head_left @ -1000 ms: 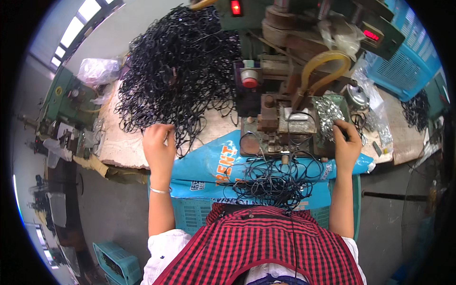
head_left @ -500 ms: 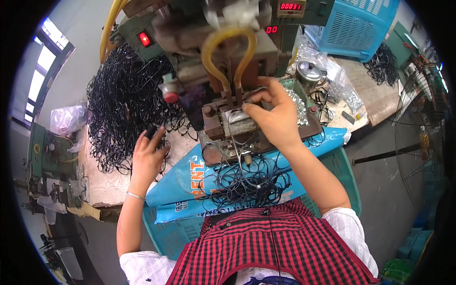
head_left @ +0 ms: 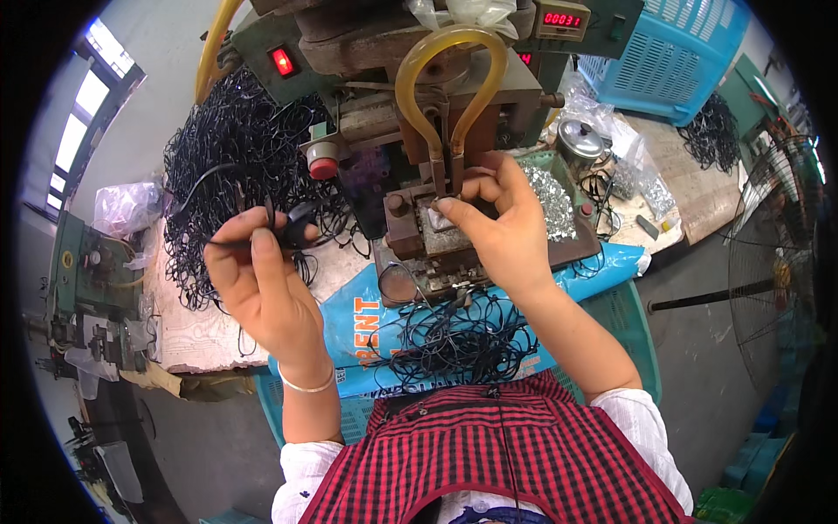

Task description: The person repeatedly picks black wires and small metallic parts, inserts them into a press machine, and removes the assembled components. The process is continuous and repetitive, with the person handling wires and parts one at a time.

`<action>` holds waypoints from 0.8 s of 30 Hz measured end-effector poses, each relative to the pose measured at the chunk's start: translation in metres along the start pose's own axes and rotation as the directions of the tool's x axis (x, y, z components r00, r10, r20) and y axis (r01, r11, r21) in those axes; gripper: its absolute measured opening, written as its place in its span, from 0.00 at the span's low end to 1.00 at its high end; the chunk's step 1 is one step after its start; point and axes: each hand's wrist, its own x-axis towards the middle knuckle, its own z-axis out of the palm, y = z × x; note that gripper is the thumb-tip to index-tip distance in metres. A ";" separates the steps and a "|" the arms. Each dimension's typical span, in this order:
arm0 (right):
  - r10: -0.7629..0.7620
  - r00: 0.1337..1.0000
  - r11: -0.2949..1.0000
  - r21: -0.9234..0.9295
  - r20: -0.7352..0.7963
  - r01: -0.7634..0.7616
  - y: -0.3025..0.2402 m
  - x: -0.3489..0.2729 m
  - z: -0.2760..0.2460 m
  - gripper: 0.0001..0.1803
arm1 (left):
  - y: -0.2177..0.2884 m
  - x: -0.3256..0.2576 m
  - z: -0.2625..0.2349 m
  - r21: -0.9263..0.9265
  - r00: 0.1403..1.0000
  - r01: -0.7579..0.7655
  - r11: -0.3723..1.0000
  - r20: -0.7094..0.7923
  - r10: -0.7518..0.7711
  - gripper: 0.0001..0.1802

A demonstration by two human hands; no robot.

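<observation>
Left hand (head_left: 272, 293) and right hand (head_left: 511, 231) are both raised over the work. Half a second ago the left one was beside the heap of black cords (head_left: 196, 162) with its fingers apart; now it is nearer the body, thumb and fingers pinching a looped black cord (head_left: 298, 231). The right one was at the press (head_left: 497, 87) then, and it is there now.

Held above the near side of the heap, the cord (partly blurred) runs mainly left to right, one curve arching up and left from the fingertips, the other reaching right toward the press.

The left palm is turned partly upward, thumb upright, fingers curled, with a pale bracelet (head_left: 307, 384) at the wrist. The right forearm slants up and leftward; its thumb and forefinger are close together at the metal block (head_left: 441, 237), though whether they grip anything cannot be told. Silvery pieces (head_left: 553, 203) lie just beyond.
</observation>
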 end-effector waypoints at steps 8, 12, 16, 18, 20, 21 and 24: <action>0.048 0.998 0.998 0.043 -0.036 -0.047 0.012 -0.004 -0.002 0.16 | 0.013 0.006 0.021 -0.106 0.978 -0.101 0.989 0.170 0.119 0.09; -0.005 1.000 0.998 0.061 -0.003 0.005 0.008 -0.005 -0.001 0.25 | -0.012 0.021 0.033 -0.103 0.982 -0.093 0.990 0.153 0.108 0.08; -0.030 0.999 0.997 0.077 -0.017 0.032 0.011 -0.003 -0.001 0.30 | -0.011 0.026 0.034 -0.110 0.978 -0.093 0.990 0.178 0.112 0.08; -0.052 0.998 0.998 0.023 -0.033 0.052 0.008 -0.001 0.001 0.31 | -0.011 0.028 0.033 -0.086 0.979 -0.086 0.993 0.178 0.100 0.08; -0.063 0.998 0.998 -0.004 -0.031 0.063 0.005 0.000 0.001 0.32 | -0.011 0.028 0.031 -0.109 0.981 -0.061 0.992 0.177 0.080 0.07; 0.080 0.997 0.996 -0.042 -0.005 -0.080 -0.005 0.002 -0.002 0.33 | -0.012 0.029 0.028 -0.068 0.983 -0.080 0.994 0.159 0.090 0.08; 0.231 0.972 0.938 0.257 0.031 -0.231 -0.026 -0.003 0.002 0.33 | -0.008 0.026 0.029 -0.107 0.982 -0.043 0.993 0.177 0.061 0.08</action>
